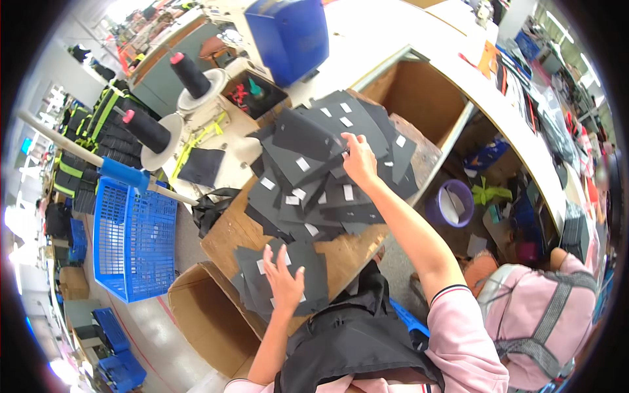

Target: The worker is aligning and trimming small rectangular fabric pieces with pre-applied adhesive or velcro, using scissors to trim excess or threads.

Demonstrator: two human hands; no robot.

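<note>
My right hand (359, 160) reaches over a large heap of dark grey fabric pieces (341, 177), several of them bearing small white labels. Its fingers are closed at the right corner of one dark grey fabric piece (303, 134), which lies tilted on top of the heap. The fingertips partly hide the grip. Nearer to me, my left hand (283, 280) is open with its fingers apart, over a smaller stack of similar pieces (313, 268). Nothing shows in its grasp. Both piles rest on a worn wooden board (226, 232).
An open cardboard box (203, 288) and a blue plastic basket (134, 239) stand on the left. Two black thread cones (190, 75) sit beyond. A purple bucket (451, 203) is under the white table (419, 26) at right. A person in pink (544, 314) is close on my right.
</note>
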